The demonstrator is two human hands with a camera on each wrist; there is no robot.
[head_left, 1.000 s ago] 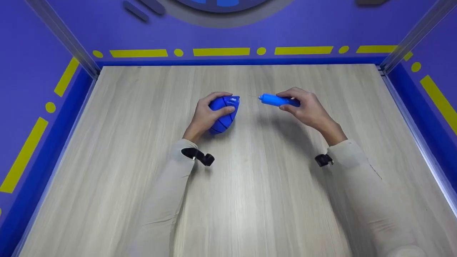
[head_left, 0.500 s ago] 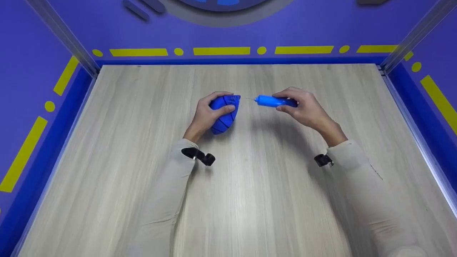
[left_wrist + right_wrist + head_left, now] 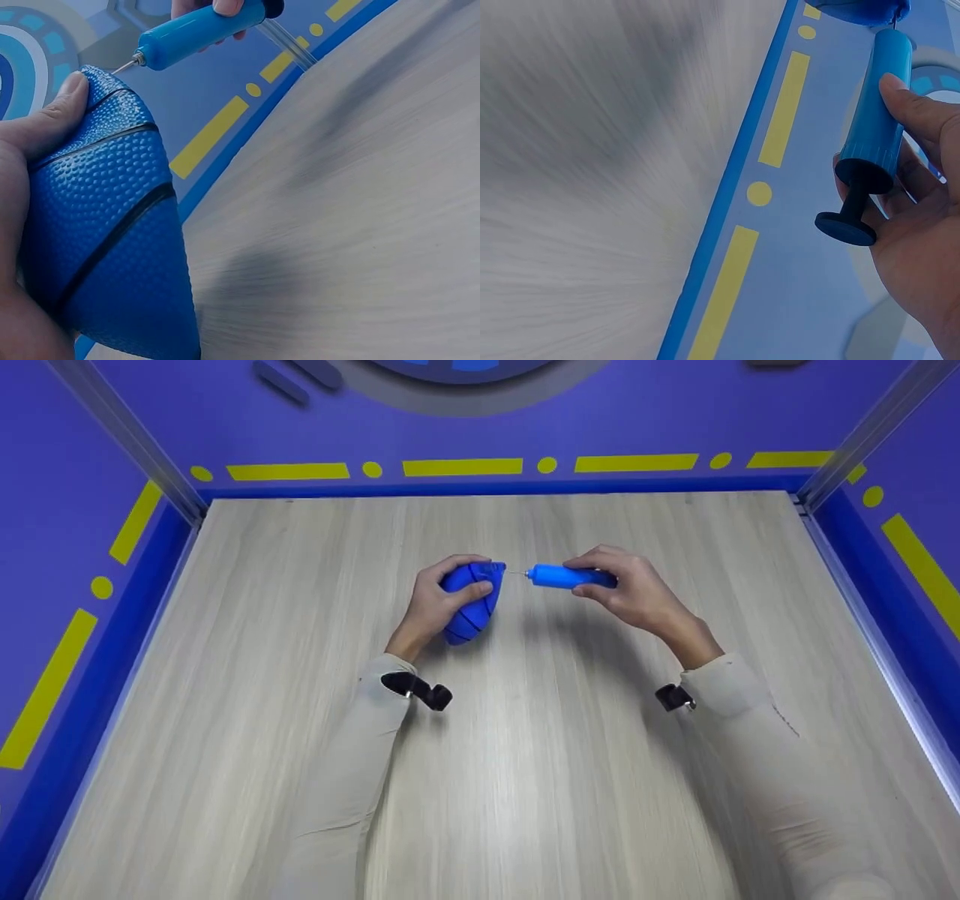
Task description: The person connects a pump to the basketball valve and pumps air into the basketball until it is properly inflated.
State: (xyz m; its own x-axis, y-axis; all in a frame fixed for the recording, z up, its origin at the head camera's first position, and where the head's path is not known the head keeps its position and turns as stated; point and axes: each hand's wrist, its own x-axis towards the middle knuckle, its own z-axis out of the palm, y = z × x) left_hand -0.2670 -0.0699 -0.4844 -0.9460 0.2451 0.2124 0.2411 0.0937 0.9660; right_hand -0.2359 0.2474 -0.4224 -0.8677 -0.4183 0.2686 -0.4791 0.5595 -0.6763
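Observation:
My left hand (image 3: pixel 433 596) grips a deflated blue ball (image 3: pixel 112 225) with black seam lines and a pebbled skin, folded to a half shape. The thumb presses on its upper part. In my right hand (image 3: pixel 626 589) is a blue hand pump (image 3: pixel 877 105), held round its barrel by thumb and fingers. The pump's black plunger handle (image 3: pixel 847 227) sticks out at the rear. A thin metal needle (image 3: pixel 124 67) on the pump's front points left, its tip right at the top edge of the ball.
Both hands are over a light wood-grain table (image 3: pixel 480 780). Blue-purple panels with yellow dashes (image 3: pixel 463 468) stand along its back and both sides. A black wrist mount (image 3: pixel 417 690) juts from the left sleeve, and another mount (image 3: pixel 675 697) from the right.
My right hand has moved left with the pump, bringing the needle from apart to the ball's edge. The left hand and the ball have stayed almost in place.

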